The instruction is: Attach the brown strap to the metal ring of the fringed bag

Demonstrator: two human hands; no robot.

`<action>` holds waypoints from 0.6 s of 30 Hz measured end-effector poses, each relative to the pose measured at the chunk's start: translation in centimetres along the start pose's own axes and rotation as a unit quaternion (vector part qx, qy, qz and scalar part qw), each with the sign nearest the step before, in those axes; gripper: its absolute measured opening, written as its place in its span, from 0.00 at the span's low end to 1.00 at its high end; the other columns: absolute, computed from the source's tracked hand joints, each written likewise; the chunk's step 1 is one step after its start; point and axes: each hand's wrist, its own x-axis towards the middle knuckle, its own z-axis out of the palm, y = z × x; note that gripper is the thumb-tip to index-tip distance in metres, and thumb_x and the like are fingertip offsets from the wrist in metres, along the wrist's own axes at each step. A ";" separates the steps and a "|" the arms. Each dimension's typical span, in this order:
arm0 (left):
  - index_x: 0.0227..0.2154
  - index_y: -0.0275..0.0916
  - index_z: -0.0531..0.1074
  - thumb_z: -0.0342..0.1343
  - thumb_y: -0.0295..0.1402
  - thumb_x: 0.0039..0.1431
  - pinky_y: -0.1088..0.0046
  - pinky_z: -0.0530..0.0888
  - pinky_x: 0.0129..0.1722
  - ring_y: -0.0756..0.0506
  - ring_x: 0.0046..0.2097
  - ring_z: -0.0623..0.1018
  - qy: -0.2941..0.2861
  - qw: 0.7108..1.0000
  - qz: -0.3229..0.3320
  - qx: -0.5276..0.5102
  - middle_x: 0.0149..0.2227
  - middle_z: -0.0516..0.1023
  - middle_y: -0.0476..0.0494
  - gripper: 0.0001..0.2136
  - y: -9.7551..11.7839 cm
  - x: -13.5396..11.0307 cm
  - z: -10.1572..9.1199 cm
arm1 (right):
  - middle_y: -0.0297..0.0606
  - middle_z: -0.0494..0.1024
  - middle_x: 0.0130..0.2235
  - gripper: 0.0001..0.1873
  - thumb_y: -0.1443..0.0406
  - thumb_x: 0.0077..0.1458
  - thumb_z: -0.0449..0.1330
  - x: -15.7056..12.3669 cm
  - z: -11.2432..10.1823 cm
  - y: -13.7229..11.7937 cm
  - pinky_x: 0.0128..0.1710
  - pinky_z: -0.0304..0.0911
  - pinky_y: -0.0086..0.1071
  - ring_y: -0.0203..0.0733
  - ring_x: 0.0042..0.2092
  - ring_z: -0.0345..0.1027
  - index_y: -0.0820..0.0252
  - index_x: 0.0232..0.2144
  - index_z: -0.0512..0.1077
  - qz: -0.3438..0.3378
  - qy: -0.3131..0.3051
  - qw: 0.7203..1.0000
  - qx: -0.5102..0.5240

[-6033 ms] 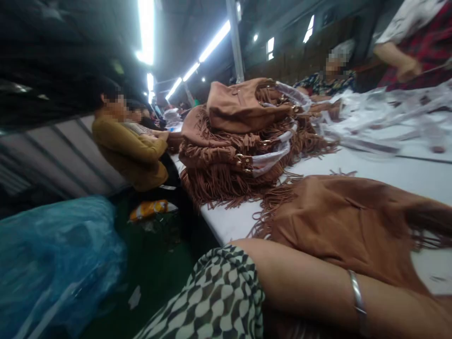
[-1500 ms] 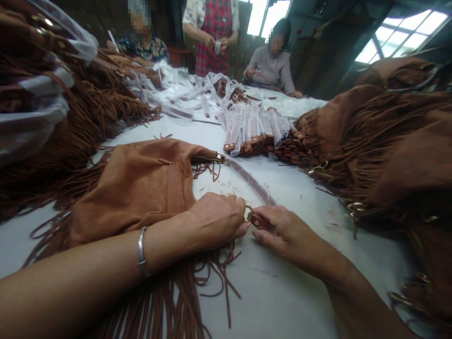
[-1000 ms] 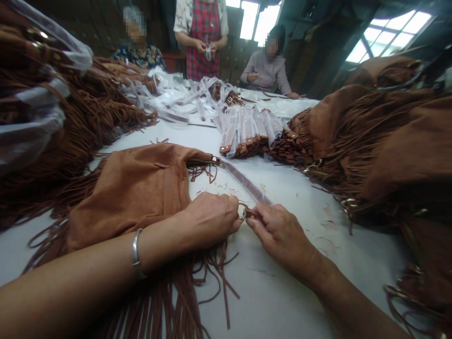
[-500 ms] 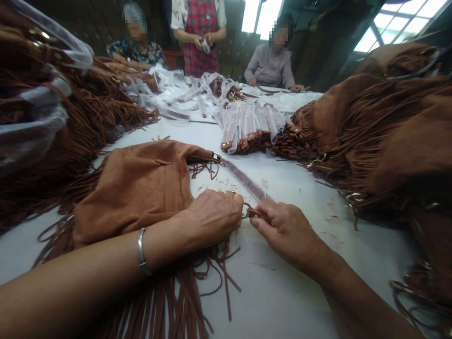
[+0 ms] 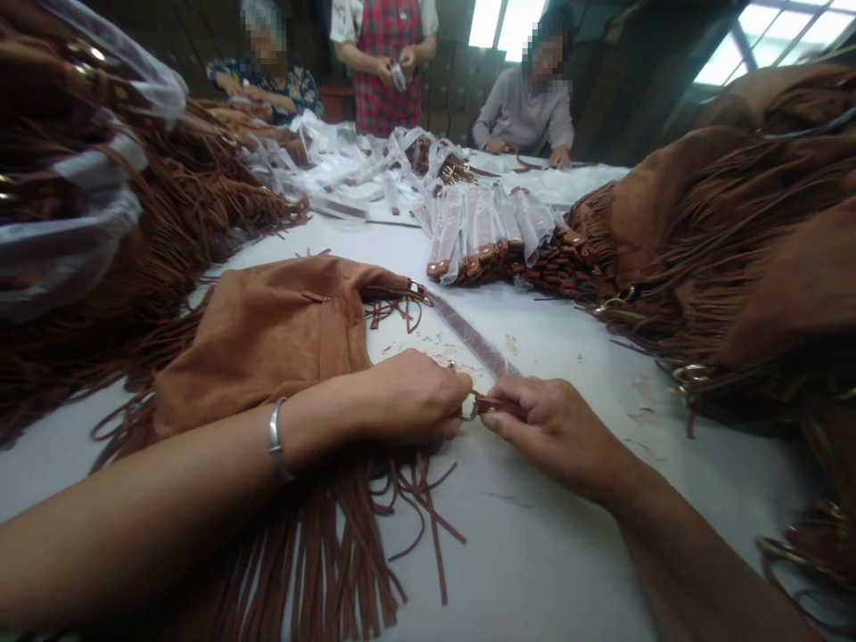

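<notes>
A brown suede handbag with long fringes lies on the white table, its body behind my left forearm. My left hand is closed at the bag's near end, with a gold metal ring showing at its fingertips. My right hand pinches the leather end of a shoulder strap, which meets that ring. Clear plastic film covers much of the strap. Its far end joins a gold fitting at the bag's far corner. What lies inside my left fist is hidden.
Fringed brown bags are heaped at right, and more bags at left. Film-wrapped straps lie in a row ahead. Across the table several people are at work, one wearing a red checked apron.
Both hands keep their hold, and the ring and strap end have turned slightly between them. The view has shifted a little, so most things sit farther right.
</notes>
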 end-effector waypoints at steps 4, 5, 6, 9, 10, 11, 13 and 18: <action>0.30 0.39 0.66 0.49 0.36 0.52 0.74 0.62 0.21 0.47 0.24 0.73 -0.025 0.998 0.044 -0.034 0.23 0.73 0.49 0.07 -0.2 -0.2 0.2 | 0.31 0.66 0.22 0.09 0.66 0.53 0.54 0.1 -0.9 1.2 0.25 0.52 0.26 0.33 0.25 0.59 0.64 0.23 0.68 -0.062 -0.110 0.987 0.100; 0.30 0.39 0.66 0.49 0.36 0.52 0.74 0.62 0.22 0.47 0.24 0.73 -0.027 0.998 0.038 -0.033 0.23 0.73 0.48 0.06 0.0 -0.1 0.2 | 0.31 0.65 0.22 0.09 0.66 0.53 0.54 0.1 -0.9 1.4 0.24 0.51 0.26 0.32 0.25 0.58 0.64 0.24 0.67 -0.053 -0.117 0.985 0.113; 0.30 0.39 0.66 0.49 0.35 0.52 0.74 0.63 0.23 0.46 0.25 0.74 -0.024 0.999 0.023 -0.029 0.24 0.73 0.48 0.06 0.2 -0.1 0.3 | 0.30 0.64 0.22 0.09 0.65 0.53 0.54 0.1 -0.9 1.5 0.23 0.50 0.25 0.32 0.24 0.57 0.64 0.24 0.67 -0.041 -0.117 0.985 0.123; 0.30 0.37 0.67 0.49 0.35 0.50 0.71 0.66 0.25 0.44 0.27 0.75 -0.002 0.999 -0.046 -0.004 0.25 0.75 0.43 0.08 1.3 0.2 0.1 | 0.29 0.60 0.20 0.11 0.64 0.52 0.55 0.1 -0.7 1.0 0.22 0.49 0.24 0.30 0.23 0.54 0.63 0.21 0.65 -0.010 -0.091 0.987 0.134; 0.29 0.36 0.68 0.49 0.36 0.50 0.70 0.66 0.25 0.42 0.27 0.75 0.002 0.997 -0.072 0.002 0.26 0.75 0.42 0.09 1.6 0.3 0.0 | 0.29 0.60 0.20 0.12 0.63 0.52 0.55 0.1 -0.6 0.7 0.22 0.49 0.25 0.30 0.23 0.54 0.63 0.20 0.64 -0.003 -0.073 0.989 0.132; 0.28 0.36 0.68 0.48 0.36 0.50 0.70 0.66 0.25 0.42 0.27 0.75 0.004 0.995 -0.097 0.005 0.25 0.75 0.41 0.09 1.9 0.3 0.0 | 0.29 0.61 0.20 0.14 0.62 0.53 0.55 0.1 -0.4 0.3 0.22 0.49 0.25 0.31 0.23 0.54 0.63 0.19 0.63 0.004 -0.050 0.990 0.130; 0.26 0.36 0.68 0.47 0.36 0.50 0.70 0.65 0.23 0.42 0.25 0.74 0.002 0.993 -0.120 0.001 0.24 0.75 0.41 0.09 2.1 0.5 -0.1 | 0.31 0.63 0.19 0.18 0.60 0.56 0.51 0.2 0.2 -0.4 0.23 0.50 0.25 0.31 0.23 0.55 0.62 0.17 0.63 0.026 0.008 0.991 0.129; 0.23 0.36 0.68 0.45 0.33 0.50 0.72 0.61 0.21 0.45 0.22 0.72 -0.001 0.998 -0.052 -0.017 0.22 0.74 0.42 0.09 1.6 0.6 0.4 | 0.34 0.69 0.18 0.24 0.58 0.58 0.48 0.7 2.0 -0.9 0.26 0.54 0.26 0.34 0.22 0.61 0.62 0.14 0.66 0.082 0.094 0.983 0.135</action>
